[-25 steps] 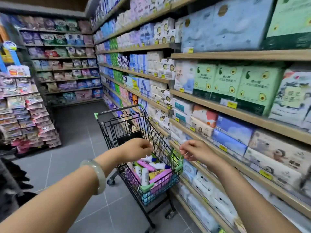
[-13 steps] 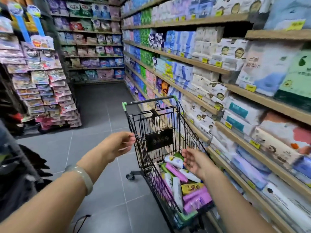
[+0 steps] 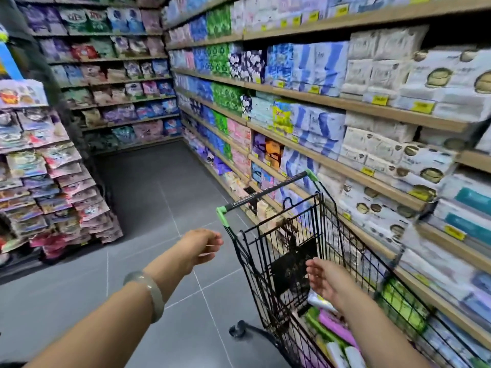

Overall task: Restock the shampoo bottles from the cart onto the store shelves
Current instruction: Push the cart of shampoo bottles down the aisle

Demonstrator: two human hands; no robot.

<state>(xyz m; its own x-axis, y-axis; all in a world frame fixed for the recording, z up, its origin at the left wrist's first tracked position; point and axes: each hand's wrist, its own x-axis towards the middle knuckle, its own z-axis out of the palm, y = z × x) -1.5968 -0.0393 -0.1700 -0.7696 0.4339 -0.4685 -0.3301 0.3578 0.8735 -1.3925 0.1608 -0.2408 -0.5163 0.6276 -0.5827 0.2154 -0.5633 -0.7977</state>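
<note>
Head view: our left hand [image 3: 202, 245] hangs loosely curled and empty beside the cart [image 3: 265, 193]. Our right hand [image 3: 325, 281] spreads empty above its shampoo bottles [image 3: 334, 325]. We judge shelving not begun.

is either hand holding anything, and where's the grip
Nothing is held: the left hand is loosely curled beside the cart, the right hand open over it.

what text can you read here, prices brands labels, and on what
No text reads clearly.
Yellow price tags on shelf edges: too blurred.
Print on shelf packs: too blurred.
Lettering on cart handle: too small.
Black plate in cart: blurred.
</note>
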